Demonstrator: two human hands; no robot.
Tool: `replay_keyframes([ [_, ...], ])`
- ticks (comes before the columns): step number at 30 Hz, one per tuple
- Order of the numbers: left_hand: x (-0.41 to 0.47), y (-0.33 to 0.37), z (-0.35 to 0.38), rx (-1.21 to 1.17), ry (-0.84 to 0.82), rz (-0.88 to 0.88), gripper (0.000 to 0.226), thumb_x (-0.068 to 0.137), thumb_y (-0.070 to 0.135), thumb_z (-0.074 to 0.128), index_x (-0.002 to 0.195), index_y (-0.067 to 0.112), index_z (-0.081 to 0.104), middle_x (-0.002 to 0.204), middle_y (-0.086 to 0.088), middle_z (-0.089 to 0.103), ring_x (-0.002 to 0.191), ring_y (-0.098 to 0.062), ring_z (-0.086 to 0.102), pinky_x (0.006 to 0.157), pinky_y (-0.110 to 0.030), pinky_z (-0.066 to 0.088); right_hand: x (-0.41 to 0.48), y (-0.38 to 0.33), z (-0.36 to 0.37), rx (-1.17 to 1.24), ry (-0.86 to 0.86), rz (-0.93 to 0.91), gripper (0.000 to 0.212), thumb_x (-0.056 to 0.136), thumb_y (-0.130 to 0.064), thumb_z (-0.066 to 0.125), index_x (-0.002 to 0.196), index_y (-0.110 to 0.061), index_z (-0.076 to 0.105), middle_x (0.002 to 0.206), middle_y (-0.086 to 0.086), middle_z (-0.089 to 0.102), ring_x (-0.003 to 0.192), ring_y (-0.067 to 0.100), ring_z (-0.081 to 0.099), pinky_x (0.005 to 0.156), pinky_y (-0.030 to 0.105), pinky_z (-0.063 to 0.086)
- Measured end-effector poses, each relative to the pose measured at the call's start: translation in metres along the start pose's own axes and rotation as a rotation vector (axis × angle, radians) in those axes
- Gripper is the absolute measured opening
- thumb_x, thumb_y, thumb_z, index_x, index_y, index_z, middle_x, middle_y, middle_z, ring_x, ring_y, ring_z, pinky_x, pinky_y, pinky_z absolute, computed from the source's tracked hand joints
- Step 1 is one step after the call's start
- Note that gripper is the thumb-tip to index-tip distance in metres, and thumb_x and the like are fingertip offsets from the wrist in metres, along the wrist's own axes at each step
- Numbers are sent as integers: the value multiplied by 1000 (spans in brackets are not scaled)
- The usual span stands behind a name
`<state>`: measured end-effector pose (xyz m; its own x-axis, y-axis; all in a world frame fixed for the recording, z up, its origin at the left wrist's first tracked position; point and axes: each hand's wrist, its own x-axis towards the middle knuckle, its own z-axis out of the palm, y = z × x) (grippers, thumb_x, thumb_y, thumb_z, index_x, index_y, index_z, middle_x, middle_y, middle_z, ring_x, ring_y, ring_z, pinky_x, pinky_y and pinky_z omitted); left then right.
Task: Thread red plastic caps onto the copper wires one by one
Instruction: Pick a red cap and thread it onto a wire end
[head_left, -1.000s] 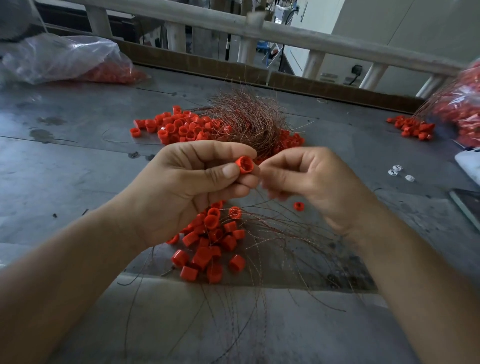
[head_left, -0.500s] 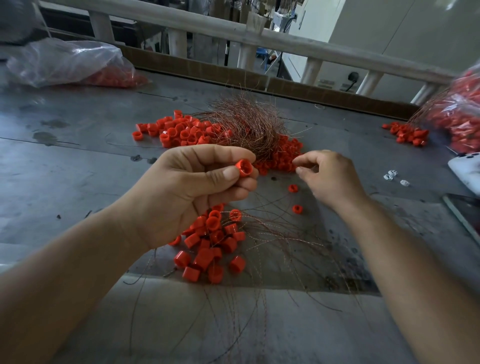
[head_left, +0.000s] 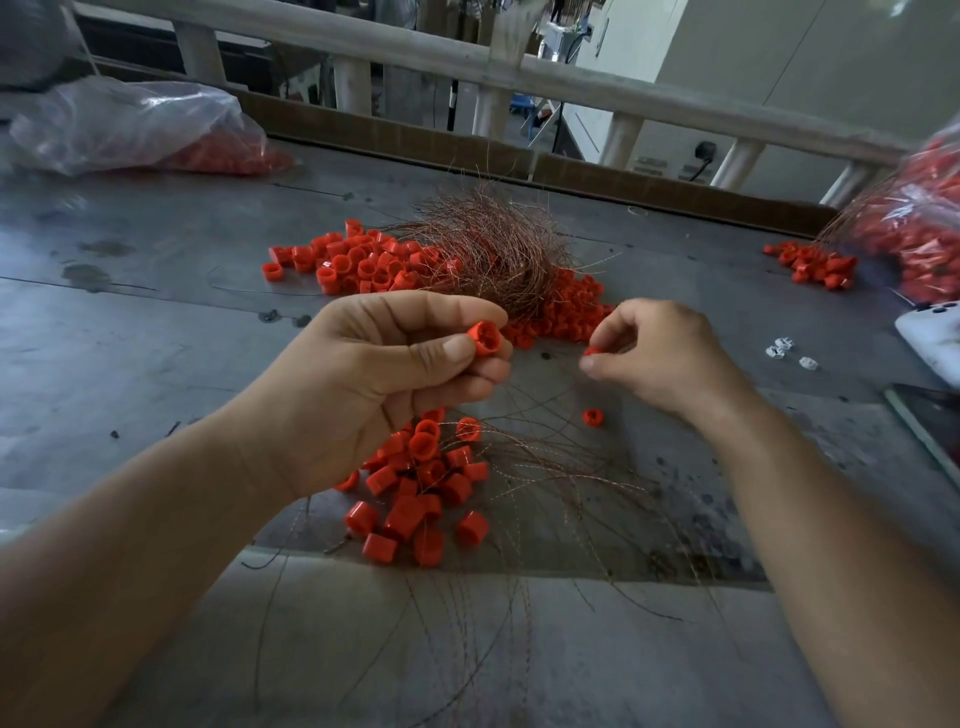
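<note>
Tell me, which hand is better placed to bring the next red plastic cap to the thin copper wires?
The right hand, probably: it pinches a small red plastic cap. The left hand is occupied, gripping another red plastic cap above the thin copper wires.

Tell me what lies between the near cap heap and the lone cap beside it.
Head view: only thin copper wires cross the table between heap and lone cap.
</note>
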<state>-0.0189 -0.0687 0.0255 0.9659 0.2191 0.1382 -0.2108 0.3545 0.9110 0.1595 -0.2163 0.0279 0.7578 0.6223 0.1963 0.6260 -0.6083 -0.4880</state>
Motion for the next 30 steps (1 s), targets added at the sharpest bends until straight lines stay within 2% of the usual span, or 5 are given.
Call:
replay_keyframes([
  [4,0,0,1,22,36,-24,23,66,4,59,82,9,75,75,-8,71,70,-13,69,62,-18,55,-10,-14,-8,328,16,-34,25,66,-9,80,65,-20,57,73,2,65,75,22,64,75,41,54],
  [9,-2,0,4,72,70,-43,25,63,4,59,83,8,74,73,-9,71,68,-14,70,60,-18,54,-27,-38,-10,579,-76,-167,27,52,-21,80,75,-27,66,60,-11,62,60,1,58,63,17,53],
  [14,-1,0,7,96,86,-42,23,62,4,60,80,8,73,75,-11,71,67,-16,70,59,-20,54,-36,-48,-3,801,-210,-189,32,49,-19,73,81,-22,68,70,-6,67,68,7,64,65,18,53],
  [19,0,1,6,122,113,-9,18,63,4,60,79,6,67,72,-11,70,66,-16,69,58,-19,54,-38,-50,2,857,-255,-207,27,62,-15,68,88,-20,68,77,-1,71,76,12,68,70,21,53],
  [30,0,1,9,182,144,-4,21,59,7,62,79,5,64,67,-9,69,62,-16,68,56,-19,54,-47,-59,7,733,-74,-377,19,64,-16,72,82,-19,68,76,-5,71,70,7,68,65,15,51],
])
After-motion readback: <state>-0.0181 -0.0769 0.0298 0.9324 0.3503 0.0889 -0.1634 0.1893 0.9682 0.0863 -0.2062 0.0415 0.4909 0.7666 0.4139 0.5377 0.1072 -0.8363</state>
